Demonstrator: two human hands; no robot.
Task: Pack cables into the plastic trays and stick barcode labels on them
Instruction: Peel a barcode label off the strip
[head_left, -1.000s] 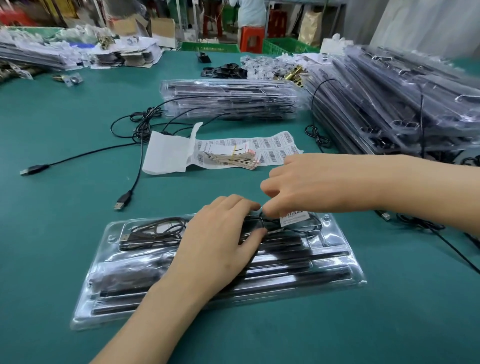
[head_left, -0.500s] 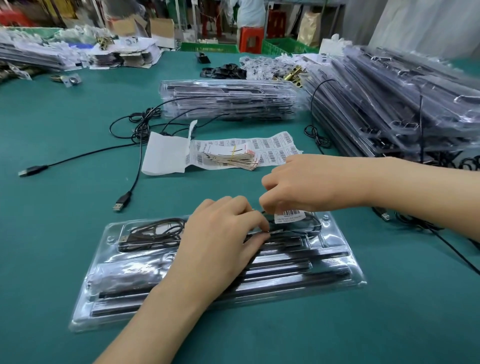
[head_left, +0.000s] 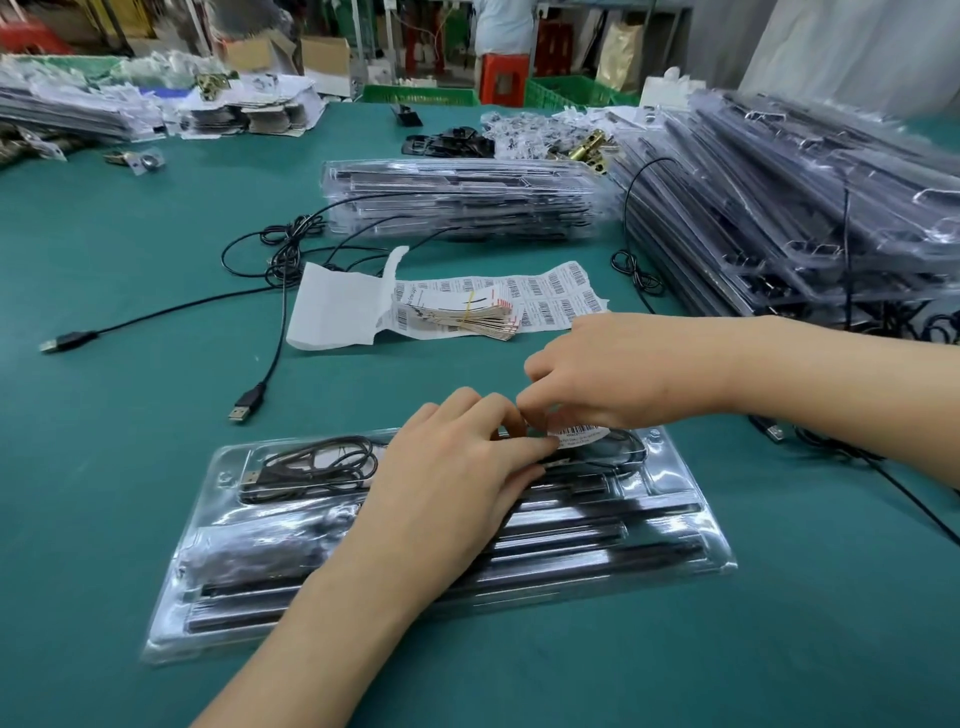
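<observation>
A clear plastic tray (head_left: 691, 525) lies on the green table in front of me, holding long black bars and a coiled black USB cable (head_left: 311, 465) in its upper left pocket. My left hand (head_left: 452, 483) rests flat on the tray's middle, fingertips touching the left edge of a white barcode label (head_left: 579, 432). My right hand (head_left: 613, 374) hovers over the tray's far edge with fingers curled, pinching that label from above. The part of the tray under both hands is hidden.
A barcode label sheet (head_left: 550, 296) with a banded bundle of tags (head_left: 462, 312) lies beyond the tray. Loose USB cables (head_left: 260, 364) trail to the left. One stack of trays (head_left: 457, 197) sits behind, a bigger pile of trays (head_left: 779, 208) at the right.
The right hand has shifted slightly with the label over the tray's far edge. The left hand's fingertips have come up against the label. The tray has stayed put.
</observation>
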